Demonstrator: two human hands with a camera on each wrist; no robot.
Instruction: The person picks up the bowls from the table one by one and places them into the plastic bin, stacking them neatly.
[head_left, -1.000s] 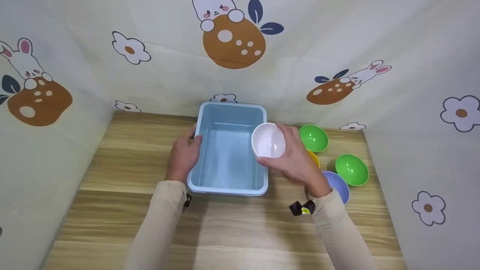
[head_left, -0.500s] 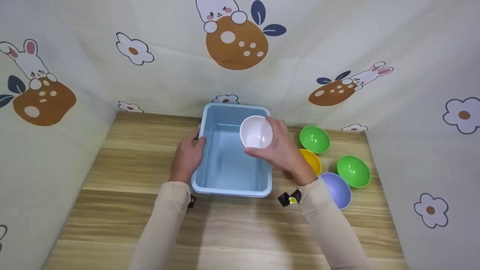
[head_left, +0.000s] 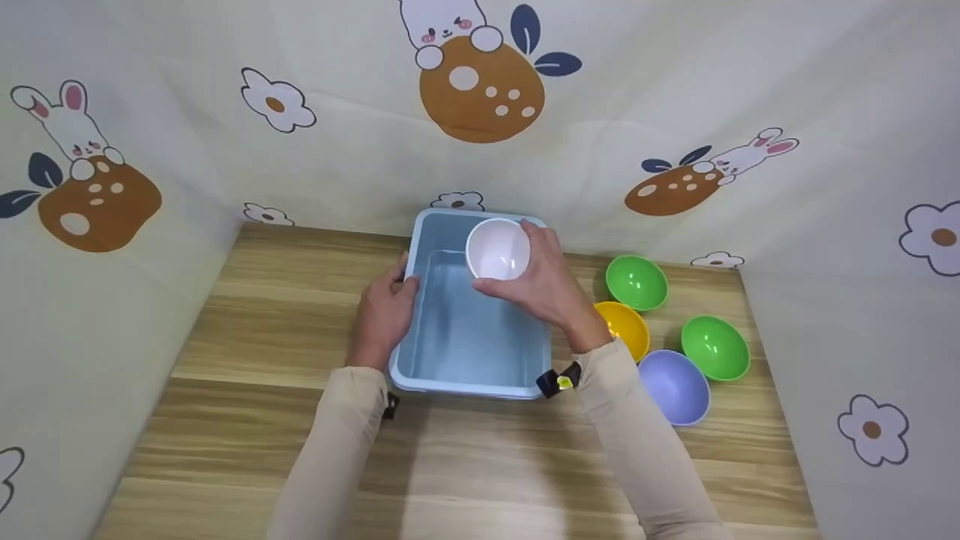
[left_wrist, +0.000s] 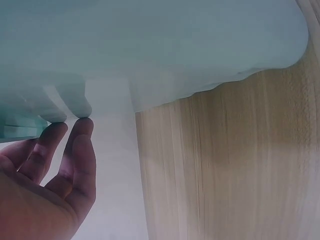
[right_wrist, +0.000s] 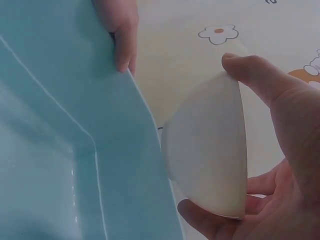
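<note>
A light blue plastic bin (head_left: 517, 375) stands on the wooden table (head_left: 262, 420) against the back wall. My right hand (head_left: 544, 289) grips a white bowl (head_left: 497, 250) by its rim and holds it tilted above the bin's far end. In the right wrist view the white bowl (right_wrist: 210, 155) sits between thumb and fingers, over the bin (right_wrist: 60, 150). My left hand (head_left: 385, 315) rests on the bin's left rim, thumb over the edge. From the left wrist, fingers (left_wrist: 75, 150) touch the bin's outer wall (left_wrist: 150, 45).
Right of the bin lie several bowls on the table: two green (head_left: 637, 282) (head_left: 715, 346), one yellow (head_left: 624, 328) and one lilac (head_left: 674, 385). Patterned cloth walls (head_left: 135, 135) close in the back and both sides. Bare wood lies left and in front.
My right hand has carried the white bowl leftward and toward the far end of the bin. The left hand has stayed on the bin's rim.
</note>
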